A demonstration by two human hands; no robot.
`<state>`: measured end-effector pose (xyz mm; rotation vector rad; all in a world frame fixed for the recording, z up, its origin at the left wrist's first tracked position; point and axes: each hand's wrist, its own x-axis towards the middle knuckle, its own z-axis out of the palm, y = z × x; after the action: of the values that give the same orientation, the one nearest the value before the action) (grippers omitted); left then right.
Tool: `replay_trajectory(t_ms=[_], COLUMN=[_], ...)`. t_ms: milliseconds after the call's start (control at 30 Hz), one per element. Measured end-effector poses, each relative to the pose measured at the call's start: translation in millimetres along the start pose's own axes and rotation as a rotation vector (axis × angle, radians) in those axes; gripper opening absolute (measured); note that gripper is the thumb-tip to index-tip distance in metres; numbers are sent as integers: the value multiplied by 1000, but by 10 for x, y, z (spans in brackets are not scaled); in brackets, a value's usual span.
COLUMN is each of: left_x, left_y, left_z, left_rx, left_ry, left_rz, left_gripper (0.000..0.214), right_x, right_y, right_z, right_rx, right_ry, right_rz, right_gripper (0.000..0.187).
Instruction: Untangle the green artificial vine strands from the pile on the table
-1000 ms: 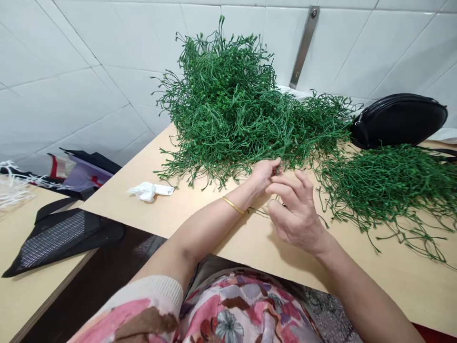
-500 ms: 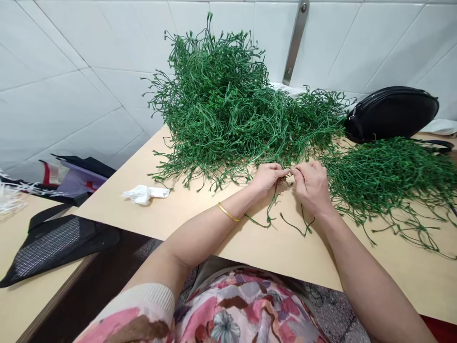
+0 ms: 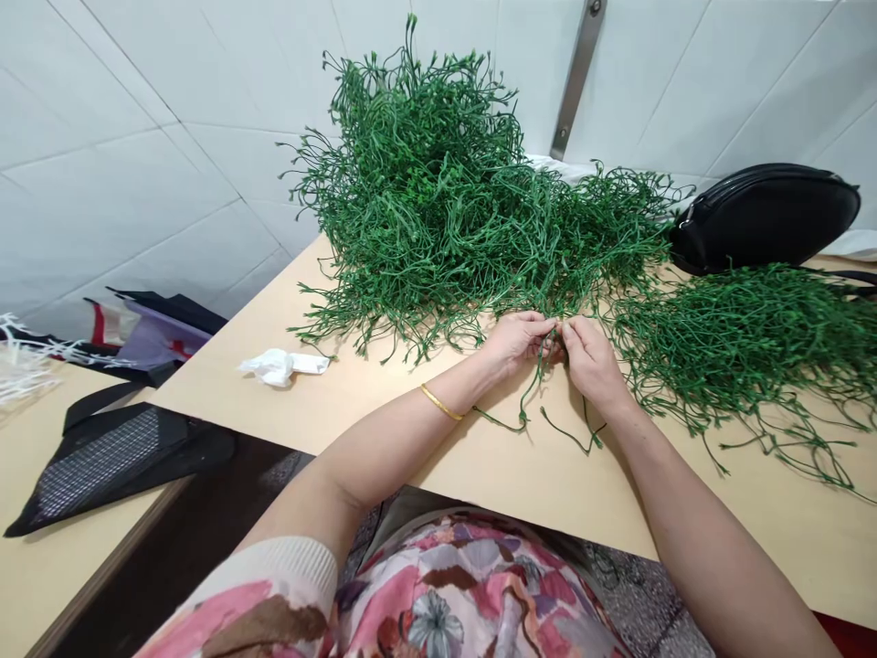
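Observation:
In the head view my left hand (image 3: 515,345) and my right hand (image 3: 590,358) meet over the table, their fingertips pinched close together. Between them they hold a thin green cord (image 3: 527,400), one part of which hangs below my left fingers. Another green cord (image 3: 565,440) with a knotted end lies on the wood below my right hand. Just beyond my hands rises a large tangled heap of green cords (image 3: 438,201), many with small knots at their tips. A second, lower heap (image 3: 746,347) spreads to the right of my right hand.
The light wooden table (image 3: 384,411) ends against a white tiled wall. A black zipped bag (image 3: 767,219) stands at the back right. A crumpled white tissue (image 3: 280,366) lies at the left. Lower left, a black mesh bag (image 3: 102,461) rests on another surface.
My fingertips have shifted slightly on the cord, and my right hand has turned inward a little, closer to my left. The whole view has moved slightly.

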<state>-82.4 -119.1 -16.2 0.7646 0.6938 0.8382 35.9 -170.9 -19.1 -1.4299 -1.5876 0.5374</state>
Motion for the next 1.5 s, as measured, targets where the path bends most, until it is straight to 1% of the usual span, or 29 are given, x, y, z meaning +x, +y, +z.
replay_trajectory(t_ms=[100, 200, 300, 433, 500, 567, 633, 700, 767, 833, 900, 967, 1033, 1133, 1200, 1267, 1367, 1500], left_x=[7, 12, 8, 0, 2, 5, 2, -7, -18, -23, -22, -15, -6, 12, 23, 30, 29, -6], left_y=[-6, 4, 25, 39, 36, 36, 45, 59, 70, 70, 60, 46, 33, 14, -6, -34, -81, -103], left_z=[-1, -10, -15, -19, -24, -29, -29, -23, -16, -14, -16, -16, -7, 20, 40, 55, 66, 81], left_rx=[91, 184, 195, 212, 230, 259, 288, 301, 301, 286, 266, 259, 256, 241, 251, 267, 274, 301], left_ry=[68, 118, 113, 71, 63, 56, 45, 43, 52, 69, 73, 76, 102, 171, 210, 241, 249, 237], left_rz=[99, 166, 144, 100, 99, 117, 126, 129, 135, 126, 96, 76, 80, 91, 87, 90, 119, 143], left_gripper=[23, 28, 28, 28, 28, 28, 26, 25, 24, 24, 24, 26, 27, 29, 29, 31, 32, 32], right_x=[-7, -22, -26, -6, 10, 24, 36, 44, 48, 48, 46, 38, 20, -28, -69, -106, -147, -181], right_y=[0, -9, -22, -52, -64, -66, -61, -52, -47, -46, -48, -52, -69, -139, -214, -292, -375, -391], right_z=[29, 42, 31, -16, -36, -50, -60, -70, -81, -92, -102, -107, -102, -65, -31, -5, 2, -23], right_rx=[107, 75, 1, -48, 32, 192, 350, 455, 495, 474, 384, 206, -30, -435, -701, -894, -1032, -1090], right_ry=[-95, -123, -98, -78, -110, -172, -222, -249, -258, -277, -284, -238, -166, -90, -69, -82, -127, -127], right_rz=[94, 107, 76, 92, 128, 197, 283, 345, 366, 343, 271, 155, 35, -99, -176, -254, -353, -450], right_gripper=[24, 23, 22, 17, 16, 17, 22, 28, 30, 29, 26, 27, 28, 25, 24, 24, 23, 20])
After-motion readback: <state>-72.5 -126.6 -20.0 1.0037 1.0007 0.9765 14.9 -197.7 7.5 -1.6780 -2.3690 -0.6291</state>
